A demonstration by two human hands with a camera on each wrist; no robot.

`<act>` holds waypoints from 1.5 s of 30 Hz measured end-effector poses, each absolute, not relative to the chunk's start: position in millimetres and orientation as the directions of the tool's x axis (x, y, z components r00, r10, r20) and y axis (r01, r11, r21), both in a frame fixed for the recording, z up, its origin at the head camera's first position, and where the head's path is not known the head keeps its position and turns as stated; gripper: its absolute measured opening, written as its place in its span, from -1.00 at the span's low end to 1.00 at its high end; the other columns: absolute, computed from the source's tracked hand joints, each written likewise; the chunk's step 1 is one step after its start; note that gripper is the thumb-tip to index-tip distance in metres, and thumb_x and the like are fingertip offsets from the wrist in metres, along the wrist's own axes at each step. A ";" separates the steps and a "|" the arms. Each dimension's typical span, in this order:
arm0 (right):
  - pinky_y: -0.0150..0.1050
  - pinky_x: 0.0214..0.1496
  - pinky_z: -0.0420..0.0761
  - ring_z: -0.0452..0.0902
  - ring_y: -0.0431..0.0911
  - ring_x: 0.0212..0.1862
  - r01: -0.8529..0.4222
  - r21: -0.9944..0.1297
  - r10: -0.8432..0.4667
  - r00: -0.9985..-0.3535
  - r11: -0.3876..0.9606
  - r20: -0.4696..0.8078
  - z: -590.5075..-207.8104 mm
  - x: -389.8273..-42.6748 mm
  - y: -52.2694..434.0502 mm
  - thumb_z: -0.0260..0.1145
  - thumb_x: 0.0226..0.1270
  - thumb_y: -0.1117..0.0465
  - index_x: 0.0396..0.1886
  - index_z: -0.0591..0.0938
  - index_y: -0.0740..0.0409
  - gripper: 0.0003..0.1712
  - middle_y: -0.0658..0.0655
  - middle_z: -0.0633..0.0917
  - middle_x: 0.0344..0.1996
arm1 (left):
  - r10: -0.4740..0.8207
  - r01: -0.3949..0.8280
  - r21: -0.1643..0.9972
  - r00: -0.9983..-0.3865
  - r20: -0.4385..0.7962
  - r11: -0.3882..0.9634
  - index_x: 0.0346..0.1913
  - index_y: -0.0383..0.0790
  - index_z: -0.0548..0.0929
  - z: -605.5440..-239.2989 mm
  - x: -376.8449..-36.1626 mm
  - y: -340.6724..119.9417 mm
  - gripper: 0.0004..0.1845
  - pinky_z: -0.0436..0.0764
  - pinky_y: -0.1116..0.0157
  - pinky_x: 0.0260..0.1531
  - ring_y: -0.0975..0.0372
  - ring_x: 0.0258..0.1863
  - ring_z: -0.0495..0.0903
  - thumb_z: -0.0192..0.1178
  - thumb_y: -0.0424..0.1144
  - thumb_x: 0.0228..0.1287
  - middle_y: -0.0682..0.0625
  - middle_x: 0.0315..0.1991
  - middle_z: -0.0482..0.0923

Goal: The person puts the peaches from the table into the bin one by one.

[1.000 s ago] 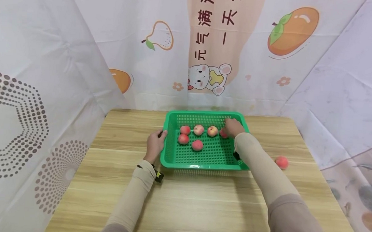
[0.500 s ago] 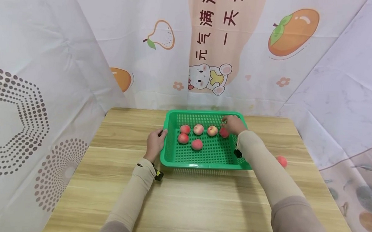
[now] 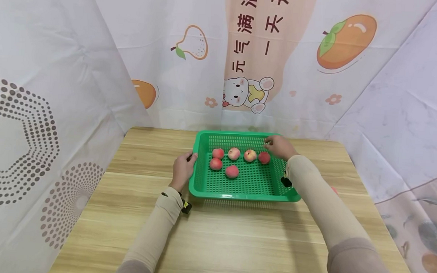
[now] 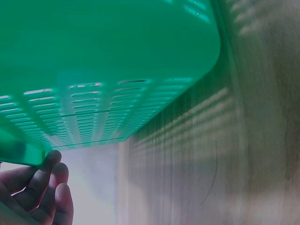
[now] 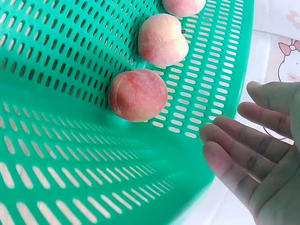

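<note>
A green plastic basket [image 3: 245, 197] with slotted walls stands on the table, holding several peaches. My left hand [image 3: 183, 169] grips its left rim; in the left wrist view the fingers [image 4: 35, 187] curl up under that rim. Above the back right corner, my right hand [image 3: 281, 146] holds nothing, its fingers spread apart in the right wrist view. Closest to it is a dark red peach [image 5: 138, 95] in that corner. A paler peach [image 3: 250, 155] sits to its left, in the back row. Two peaches lie further forward, one being a pink peach [image 3: 232, 171].
Another peach [image 3: 334, 189] lies on the wooden table [image 3: 215, 241] right of the basket, mostly hidden behind the right forearm. A printed curtain [image 3: 191, 87] hangs behind the table's back edge, with more cloth at both sides.
My right hand has let go of the dark red peach, leaving it in the back right corner, and has moved slightly right. The left hand stays on the rim.
</note>
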State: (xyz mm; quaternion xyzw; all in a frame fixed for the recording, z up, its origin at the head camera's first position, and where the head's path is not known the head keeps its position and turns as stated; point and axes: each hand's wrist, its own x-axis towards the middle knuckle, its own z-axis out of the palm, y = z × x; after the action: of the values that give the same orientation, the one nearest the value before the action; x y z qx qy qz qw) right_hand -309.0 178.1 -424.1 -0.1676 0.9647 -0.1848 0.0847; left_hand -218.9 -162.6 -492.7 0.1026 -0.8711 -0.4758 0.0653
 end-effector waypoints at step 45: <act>0.14 -0.08 0.57 0.58 0.27 -0.04 -0.192 -0.370 -0.243 -0.966 0.909 -0.094 -409.7 -299.0 238.8 0.08 0.48 0.16 0.10 0.58 0.40 -0.58 0.47 0.63 0.00 | -0.248 -0.122 0.857 -0.969 0.007 0.501 0.27 -0.23 0.54 -493.6 -220.2 -161.9 -0.51 0.58 0.04 0.07 -0.01 0.12 0.60 0.03 0.01 0.48 -0.18 0.16 0.61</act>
State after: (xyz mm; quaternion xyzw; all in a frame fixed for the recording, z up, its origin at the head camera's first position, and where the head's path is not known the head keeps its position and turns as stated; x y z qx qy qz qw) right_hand -299.0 238.8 -409.7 -0.1116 0.9745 -0.1818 0.0690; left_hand -220.2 -161.9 -493.6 0.1073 -0.8639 -0.4878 0.0645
